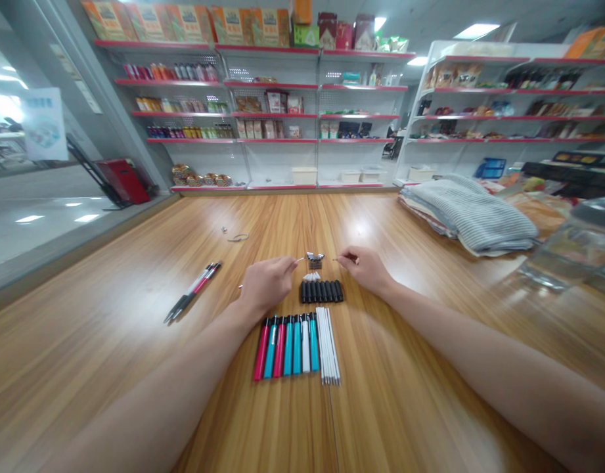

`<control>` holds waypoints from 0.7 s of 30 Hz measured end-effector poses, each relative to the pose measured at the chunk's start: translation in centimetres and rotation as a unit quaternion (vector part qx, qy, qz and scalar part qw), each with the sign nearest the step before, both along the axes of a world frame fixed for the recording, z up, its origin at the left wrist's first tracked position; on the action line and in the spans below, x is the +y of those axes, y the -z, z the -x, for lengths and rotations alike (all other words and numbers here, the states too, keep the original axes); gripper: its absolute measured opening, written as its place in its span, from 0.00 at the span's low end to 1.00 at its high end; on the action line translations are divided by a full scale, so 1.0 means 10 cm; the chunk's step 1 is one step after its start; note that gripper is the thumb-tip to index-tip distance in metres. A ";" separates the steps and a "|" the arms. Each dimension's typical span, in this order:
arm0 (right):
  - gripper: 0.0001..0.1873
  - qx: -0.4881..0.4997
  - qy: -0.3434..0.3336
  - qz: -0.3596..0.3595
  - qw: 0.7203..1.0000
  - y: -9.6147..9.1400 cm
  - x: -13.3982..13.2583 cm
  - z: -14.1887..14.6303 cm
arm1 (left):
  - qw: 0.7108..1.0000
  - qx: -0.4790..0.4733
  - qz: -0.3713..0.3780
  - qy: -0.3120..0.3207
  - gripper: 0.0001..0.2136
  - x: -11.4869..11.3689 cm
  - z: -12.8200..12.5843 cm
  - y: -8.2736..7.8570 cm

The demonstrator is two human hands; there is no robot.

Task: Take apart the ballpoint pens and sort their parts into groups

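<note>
My left hand [268,284] is closed in a pinch on a small white pen part [301,260]. My right hand [364,266] pinches a tiny, thin dark piece [335,259], too small to name. Between the hands lie small silver and dark pen parts [314,261]. Just below them are little white pieces [311,276] and a row of black pen grips [322,291]. Nearer to me, red, teal and white pen barrels [287,347] lie side by side, with a bundle of white ink refills [328,345] at their right.
Two whole pens [192,292] rest left of my left hand. A thin ring-like strip [239,237] and a tiny object [224,230] lie farther back. Folded striped cloth [472,213] and a clear container [568,246] occupy the right side. Stocked shelves [270,118] stand beyond the table.
</note>
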State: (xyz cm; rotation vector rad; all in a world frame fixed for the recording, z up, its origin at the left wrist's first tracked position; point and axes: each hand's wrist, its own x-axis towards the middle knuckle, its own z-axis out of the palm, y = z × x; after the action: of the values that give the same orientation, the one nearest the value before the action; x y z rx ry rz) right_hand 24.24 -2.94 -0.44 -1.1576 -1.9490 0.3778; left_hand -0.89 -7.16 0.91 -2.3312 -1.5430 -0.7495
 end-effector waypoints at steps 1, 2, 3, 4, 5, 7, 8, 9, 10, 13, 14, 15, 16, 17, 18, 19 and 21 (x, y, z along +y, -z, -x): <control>0.09 -0.008 0.002 0.008 1.000 0.02 0.04 -0.01 | 1.000 0.004 0.009 -0.013 0.14 0.00 0.00 -0.01; 0.09 -0.017 0.005 0.015 1.000 0.04 0.07 0.00 | 1.000 0.006 0.017 -0.024 0.14 0.01 -0.01 -0.01; 0.09 -0.026 0.011 0.020 0.999 0.05 0.11 0.00 | 0.999 0.008 0.024 -0.032 0.14 0.01 -0.01 -0.02; 0.09 -0.035 0.020 0.025 0.999 0.06 0.15 0.01 | 0.999 0.009 0.031 -0.038 0.15 0.01 -0.02 -0.02; 0.09 -0.045 0.030 0.030 0.998 0.06 0.19 0.02 | 0.998 0.010 0.037 -0.041 0.15 0.02 -0.02 -0.02; 0.10 -0.065 0.042 0.040 0.996 0.06 0.29 0.04 | 0.998 0.008 0.048 -0.041 0.16 0.03 -0.02 -0.01; 0.11 -0.073 0.038 0.045 0.996 0.05 0.34 0.05 | 0.998 0.004 0.053 -0.038 0.16 0.04 -0.02 0.00; 0.11 -0.081 0.026 0.050 0.995 0.05 0.39 0.06 | 0.998 -0.003 0.056 -0.033 0.16 0.05 -0.02 0.01; 0.10 -0.086 0.010 0.054 0.995 0.04 0.42 0.07 | 0.998 -0.010 0.058 -0.027 0.15 0.06 -0.02 0.02; 0.09 -0.094 -0.033 0.051 0.994 0.05 0.49 0.07 | 0.998 -0.024 0.064 -0.010 0.15 0.09 0.00 0.05; 0.08 -0.097 -0.044 0.048 0.993 0.06 0.49 0.06 | 0.997 -0.025 0.067 -0.005 0.15 0.10 0.01 0.06; 0.08 -0.101 -0.053 0.044 0.993 0.07 0.49 0.05 | 0.997 -0.026 0.071 -0.001 0.14 0.11 0.01 0.06; 0.07 -0.105 -0.061 0.043 0.992 0.07 0.49 0.04 | 0.997 -0.026 0.076 0.003 0.14 0.11 0.01 0.07; 0.07 -0.108 -0.067 0.042 0.991 0.08 0.48 0.03 | 0.996 -0.027 0.080 0.006 0.14 0.12 0.01 0.08; 0.07 -0.110 -0.071 0.042 0.990 0.09 0.48 0.03 | 0.996 -0.028 0.085 0.009 0.13 0.12 0.01 0.08; 0.08 -0.112 -0.074 0.043 0.990 0.09 0.47 0.02 | 0.995 -0.028 0.090 0.011 0.13 0.12 0.01 0.08; 0.09 -0.113 -0.080 0.042 0.989 0.09 0.47 0.02 | 0.995 -0.024 0.101 0.015 0.14 0.12 0.01 0.07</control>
State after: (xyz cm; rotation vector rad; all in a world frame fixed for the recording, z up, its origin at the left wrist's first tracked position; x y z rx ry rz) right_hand 24.06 1.72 -1.36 -1.1397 -2.2513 0.4324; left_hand -0.95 -5.98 0.18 -2.5014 -1.6784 -0.6912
